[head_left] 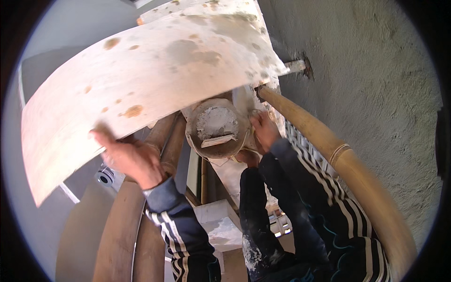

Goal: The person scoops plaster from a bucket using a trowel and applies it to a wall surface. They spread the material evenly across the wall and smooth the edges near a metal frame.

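Left hand (136, 162) clasps the near edge of a broad, pale, stained board (155, 77), its long axis rising rightward. Right hand (266, 130), fingers curled, lies beside the round grey bucket (193, 129); its hold is unclear.

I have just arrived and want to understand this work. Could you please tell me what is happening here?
The person's left hand grips the near edge of a large, thin, pale board with brown stains. The right hand is beside a round, grey-white bucket containing lumpy white material; blur hides whether this hand holds anything. A thick, tan bamboo pole runs along the right, in front of a rough grey wall.
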{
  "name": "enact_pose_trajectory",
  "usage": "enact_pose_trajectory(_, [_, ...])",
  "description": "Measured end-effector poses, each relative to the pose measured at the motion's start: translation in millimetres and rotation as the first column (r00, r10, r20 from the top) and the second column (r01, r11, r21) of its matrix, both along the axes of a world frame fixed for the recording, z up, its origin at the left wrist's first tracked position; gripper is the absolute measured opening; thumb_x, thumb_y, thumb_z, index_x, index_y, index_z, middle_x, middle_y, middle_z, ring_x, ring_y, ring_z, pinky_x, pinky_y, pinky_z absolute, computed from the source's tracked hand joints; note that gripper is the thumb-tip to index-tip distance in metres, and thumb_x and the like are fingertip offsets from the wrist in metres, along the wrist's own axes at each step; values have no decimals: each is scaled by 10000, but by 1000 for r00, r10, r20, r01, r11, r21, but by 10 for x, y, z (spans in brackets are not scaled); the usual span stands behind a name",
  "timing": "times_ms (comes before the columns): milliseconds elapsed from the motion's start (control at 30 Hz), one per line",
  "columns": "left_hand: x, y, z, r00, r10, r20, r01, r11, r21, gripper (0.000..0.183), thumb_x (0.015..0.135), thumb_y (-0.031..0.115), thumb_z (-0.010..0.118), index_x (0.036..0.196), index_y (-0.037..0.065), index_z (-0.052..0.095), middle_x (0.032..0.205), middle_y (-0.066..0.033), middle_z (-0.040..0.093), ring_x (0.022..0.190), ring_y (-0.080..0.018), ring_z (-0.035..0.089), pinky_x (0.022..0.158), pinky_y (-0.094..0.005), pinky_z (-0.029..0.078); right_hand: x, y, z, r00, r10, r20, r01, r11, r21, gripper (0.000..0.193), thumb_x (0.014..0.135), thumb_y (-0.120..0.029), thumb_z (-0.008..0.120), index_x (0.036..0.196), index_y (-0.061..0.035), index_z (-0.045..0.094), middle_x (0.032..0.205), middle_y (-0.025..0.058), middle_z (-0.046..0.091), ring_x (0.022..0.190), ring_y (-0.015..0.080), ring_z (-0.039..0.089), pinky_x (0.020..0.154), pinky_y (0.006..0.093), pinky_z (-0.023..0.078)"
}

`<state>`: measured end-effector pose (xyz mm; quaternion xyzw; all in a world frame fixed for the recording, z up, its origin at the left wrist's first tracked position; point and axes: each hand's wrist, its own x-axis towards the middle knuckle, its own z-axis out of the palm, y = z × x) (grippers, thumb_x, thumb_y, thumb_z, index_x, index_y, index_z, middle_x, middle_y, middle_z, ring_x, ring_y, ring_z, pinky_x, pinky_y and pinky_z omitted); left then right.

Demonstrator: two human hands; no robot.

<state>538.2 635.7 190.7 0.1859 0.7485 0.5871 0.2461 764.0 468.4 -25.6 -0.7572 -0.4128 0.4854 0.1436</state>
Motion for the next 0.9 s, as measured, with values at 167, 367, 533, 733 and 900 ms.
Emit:
enact_pose_trajectory(167, [-108, 41, 87, 967, -48, -249, 50, 999, 2, 589, 969, 404, 421, 1306, -79, 404, 1246, -174, 511, 1157, -223, 479, 1022, -360, 338, -524, 1099, -838, 964, 263, -22, -260, 960, 104, 303, 898, -296, 505, 1038, -28, 521, 942, 213, 637, 866, 397, 612, 737, 476, 479])
enact_pose_trajectory(367, [-277, 28, 49, 885, 39, -465, 0, 997, 83, 614, 940, 366, 495, 1292, -125, 387, 1182, -248, 478, 1153, -256, 456, 1048, -398, 304, -231, 1756, -1656, 777, 565, 279, -585, 811, -15, 289, 923, -320, 413, 1057, -94, 534, 955, 207, 642, 871, 366, 628, 761, 491, 488])
enact_pose_trajectory(533, [-595, -22, 96, 849, 84, -521, -21, 992, 127, 607, 903, 302, 588, 1286, -111, 362, 1154, -228, 455, 1155, -248, 438, 1053, -427, 281, 339, 1635, -1860, 880, 91, 465, 5, 979, -202, 435, 927, -441, 386, 1157, -75, 438, 973, 262, 622, 910, 421, 612, 790, 525, 475])
enact_pose_trajectory(733, [-667, 31, 40, 835, 118, -537, -46, 988, 145, 529, 908, 253, 557, 1277, -74, 365, 1278, -230, 417, 1264, -282, 370, 1097, -466, 188, 406, 1621, -1671, 821, 466, 329, -465, 881, -89, 417, 934, -421, 403, 1168, -75, 421, 846, 263, 628, 795, 418, 629, 725, 520, 495])
enact_pose_trajectory(900, [-706, 5, 48, 806, 110, -581, -45, 991, 125, 502, 907, 230, 561, 1277, -68, 400, 1294, -204, 438, 1229, -276, 419, 1072, -436, 271, 141, 1365, -1536, 407, 911, 59, -913, 405, 43, 373, 946, -365, 415, 1183, -78, 435, 815, 225, 633, 741, 376, 640, 668, 491, 515])
